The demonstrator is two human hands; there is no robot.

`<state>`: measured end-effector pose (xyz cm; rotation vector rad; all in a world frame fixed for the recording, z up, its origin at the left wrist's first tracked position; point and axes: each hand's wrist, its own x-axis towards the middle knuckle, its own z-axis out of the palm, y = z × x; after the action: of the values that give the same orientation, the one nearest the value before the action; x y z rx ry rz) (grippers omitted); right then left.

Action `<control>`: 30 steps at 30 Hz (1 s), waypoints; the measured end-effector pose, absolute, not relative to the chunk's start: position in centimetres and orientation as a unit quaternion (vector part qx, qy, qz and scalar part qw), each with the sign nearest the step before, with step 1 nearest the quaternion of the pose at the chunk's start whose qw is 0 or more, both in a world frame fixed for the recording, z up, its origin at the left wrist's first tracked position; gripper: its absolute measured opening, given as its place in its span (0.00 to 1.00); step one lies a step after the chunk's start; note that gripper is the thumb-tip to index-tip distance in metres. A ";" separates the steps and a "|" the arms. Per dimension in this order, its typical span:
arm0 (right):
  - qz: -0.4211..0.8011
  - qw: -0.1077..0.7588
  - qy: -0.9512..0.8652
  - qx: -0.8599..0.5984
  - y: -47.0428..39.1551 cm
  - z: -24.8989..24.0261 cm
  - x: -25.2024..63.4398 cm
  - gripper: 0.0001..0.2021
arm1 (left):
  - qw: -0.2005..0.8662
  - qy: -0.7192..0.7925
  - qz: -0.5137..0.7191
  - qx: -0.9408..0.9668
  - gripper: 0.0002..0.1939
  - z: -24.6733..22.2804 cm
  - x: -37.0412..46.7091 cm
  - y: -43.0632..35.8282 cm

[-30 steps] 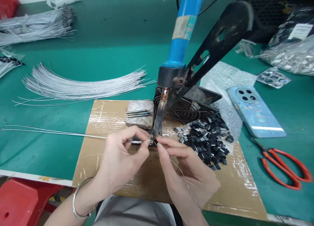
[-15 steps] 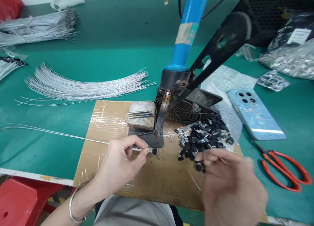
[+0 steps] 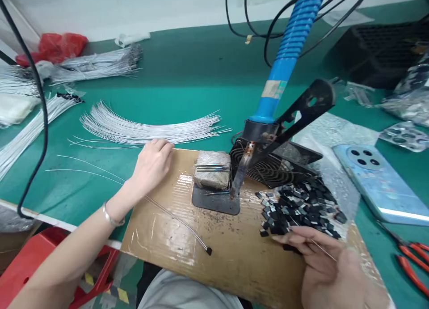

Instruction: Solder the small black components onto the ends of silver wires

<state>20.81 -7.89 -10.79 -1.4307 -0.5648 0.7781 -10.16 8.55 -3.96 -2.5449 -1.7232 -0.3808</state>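
Note:
My left hand (image 3: 154, 163) rests at the cardboard's upper left corner, near the fan of white wires (image 3: 147, 129); its fingers are curled and what they hold, if anything, is hidden. Between thumb and fingers, my right hand (image 3: 318, 255) holds a thin wire (image 3: 323, 250) beside the pile of small black pieces (image 3: 298, 206). A separate wire pair (image 3: 177, 218) with a black piece (image 3: 209, 251) at its end lies on the cardboard (image 3: 248, 264). The blue-handled soldering iron (image 3: 268, 94) stands tip down in its stand, by a block (image 3: 212, 171) bearing thin metal rods.
A blue phone (image 3: 385, 184) and red-handled scissors (image 3: 414, 264) lie at the right. Bundled wires (image 3: 97, 65) are at the back left. A black cable (image 3: 42, 103) hangs at the left. A red stool (image 3: 43, 264) stands below the table edge.
My left hand has let go of the wire with the black piece and moved up and left to the wire fan. My right hand stays by the black pieces. The camera view has shifted.

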 end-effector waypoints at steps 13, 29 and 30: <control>0.307 0.635 -0.208 -0.678 -7.2 -9.4 20.7 0.19 | 0.014 -0.549 -0.168 -0.818 0.15 -5.2 -13.3 13.8; 0.353 0.629 -0.229 -0.654 -8.2 -11.2 22.7 0.28 | -0.104 -0.559 -0.393 -0.723 0.09 -0.5 -14.4 11.2; 0.363 0.624 -0.244 -0.648 -8.4 -11.0 22.7 0.30 | -0.124 -0.551 -0.393 -0.725 0.08 0.4 -14.8 10.2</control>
<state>22.69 -8.36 -11.01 -1.4877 -0.5608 0.8331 -14.84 10.23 0.42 -2.4791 -1.8841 -1.3427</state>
